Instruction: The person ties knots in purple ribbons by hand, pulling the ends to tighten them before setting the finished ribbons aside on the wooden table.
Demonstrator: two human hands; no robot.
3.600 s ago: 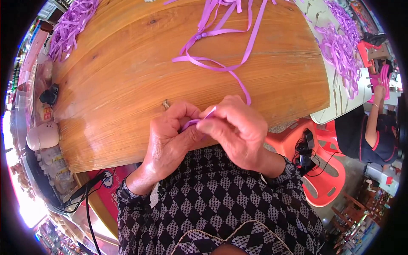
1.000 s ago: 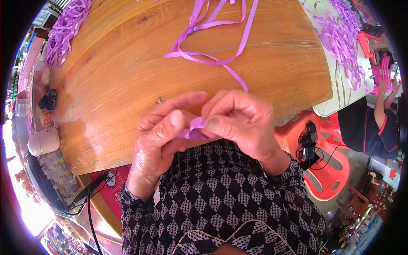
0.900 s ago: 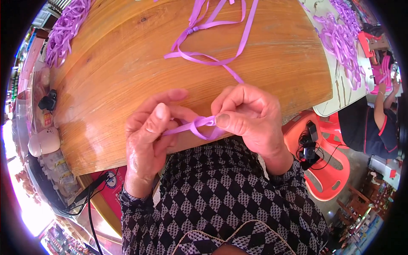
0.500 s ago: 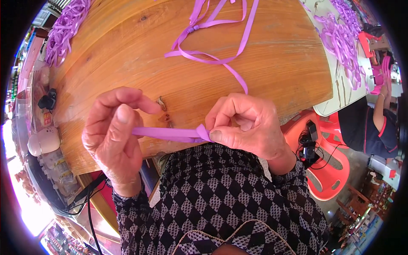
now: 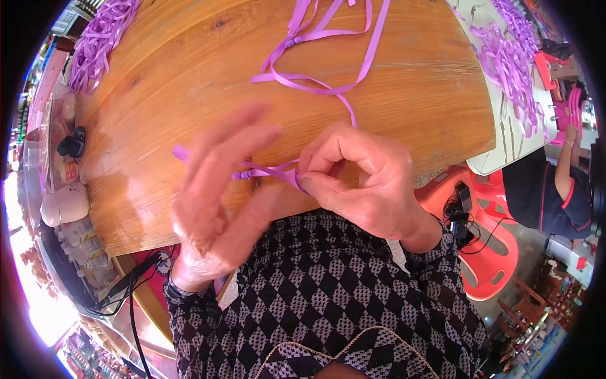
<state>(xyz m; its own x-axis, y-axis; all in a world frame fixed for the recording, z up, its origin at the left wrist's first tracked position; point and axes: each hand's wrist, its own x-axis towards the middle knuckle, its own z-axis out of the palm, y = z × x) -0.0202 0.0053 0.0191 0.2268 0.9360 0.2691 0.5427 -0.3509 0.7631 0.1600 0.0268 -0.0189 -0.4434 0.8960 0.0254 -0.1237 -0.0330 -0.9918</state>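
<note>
Between thumb and index finger my right hand (image 5: 366,183) pinches a flat purple ribbon (image 5: 274,170) just above the table's near edge. It folds over at my fingertips, and its strands run left toward my other hand. A small wrapped purple piece (image 5: 242,175) shows on it. My left hand (image 5: 214,205) is blurred by motion, its fingers stretched out and the thumb apart from them. Behind those fingers a ribbon end (image 5: 180,152) pokes out to the left. From above my right hand, a ribbon length (image 5: 351,114) leads up to a loose loop on the table.
The wooden table (image 5: 189,95) bears a purple ribbon heap (image 5: 101,44) at far left. More ribbons (image 5: 505,63) lie on a white table (image 5: 505,139) at right. A red plastic chair (image 5: 486,259) holds black cables. A person (image 5: 549,189) is at the right edge.
My left hand has let go of the ribbon, opened its fingers and moved right. The ribbon's left part now hangs loose. My right hand keeps its pinch, slightly higher and farther left.
</note>
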